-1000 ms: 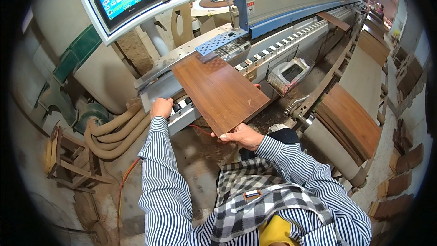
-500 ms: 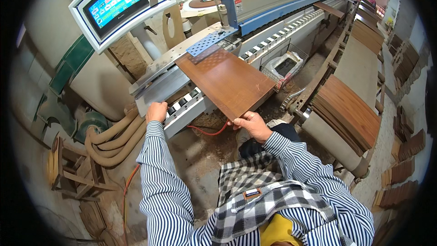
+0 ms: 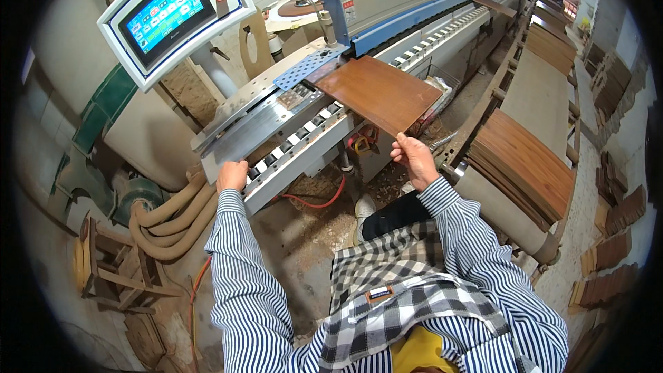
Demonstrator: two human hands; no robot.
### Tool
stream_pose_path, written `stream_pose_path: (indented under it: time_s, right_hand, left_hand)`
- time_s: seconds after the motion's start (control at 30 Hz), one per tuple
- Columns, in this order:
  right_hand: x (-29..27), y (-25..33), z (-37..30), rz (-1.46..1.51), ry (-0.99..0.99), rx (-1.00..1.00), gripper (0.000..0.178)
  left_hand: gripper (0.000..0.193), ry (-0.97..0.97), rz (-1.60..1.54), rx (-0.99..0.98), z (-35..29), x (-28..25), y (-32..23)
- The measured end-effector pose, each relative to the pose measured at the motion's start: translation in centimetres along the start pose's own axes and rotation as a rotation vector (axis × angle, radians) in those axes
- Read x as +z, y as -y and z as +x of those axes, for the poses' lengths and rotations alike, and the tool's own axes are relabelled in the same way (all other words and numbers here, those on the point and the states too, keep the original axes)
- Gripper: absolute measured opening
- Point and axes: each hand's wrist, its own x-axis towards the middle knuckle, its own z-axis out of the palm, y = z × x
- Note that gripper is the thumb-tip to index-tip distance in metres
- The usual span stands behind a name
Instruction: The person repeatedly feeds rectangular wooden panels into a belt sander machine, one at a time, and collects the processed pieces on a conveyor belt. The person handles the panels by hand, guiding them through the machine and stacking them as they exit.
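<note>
A flat reddish-brown wooden panel [image 3: 378, 90] lies on the infeed of a long edge-banding machine [image 3: 442, 10], its far edge by the blue perforated guard plate [image 3: 307, 68]. My right hand [image 3: 416, 159] is closed at the panel's near corner, thumb and fingers pinching it. At the near end of the machine, my left hand [image 3: 233, 175] is curled over the end of the steel bed [image 3: 238, 141], beside the roller rail [image 3: 297, 139]. Its fingertips are partly hidden.
A control screen [image 3: 169, 17] stands at upper left. To the right, a roller conveyor [image 3: 476, 190] carries a stack of wooden panels [image 3: 525, 166]. A red hose [image 3: 321, 202] hangs under the rail. Thick ducts [image 3: 169, 231] and a wooden stool [image 3: 124, 262] stand at left.
The panel has slid forward and right along the machine, uncovering more of the rail and bed. My right hand has moved up and right with its corner; my left hand stays at the bed's end.
</note>
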Motion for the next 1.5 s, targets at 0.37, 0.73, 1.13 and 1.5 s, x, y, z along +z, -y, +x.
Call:
stream_pose_path:
  time_s: [0.37,0.73,1.13,1.5]
  right_hand:
    - [-11.8,1.5,-5.3,-0.165,-0.299,-0.197,0.037]
    - [-32.5,5.8,-20.7,-0.459,-1.248,-0.364,0.062]
    - [-33.7,4.5,-20.0,-0.291,-1.408,-0.453,0.046]
    - [-25.1,1.5,-20.6,0.342,-0.855,-0.225,0.009]
  left_hand:
    - [0.023,-0.072,0.371,0.616,4.5,3.0,4.7]
    - [0.037,-0.02,-0.035,0.246,4.0,2.5,3.1]
    - [0.039,-0.034,0.04,0.348,4.4,3.0,3.6]
    - [0.038,-0.059,0.105,0.342,5.5,3.6,4.8]
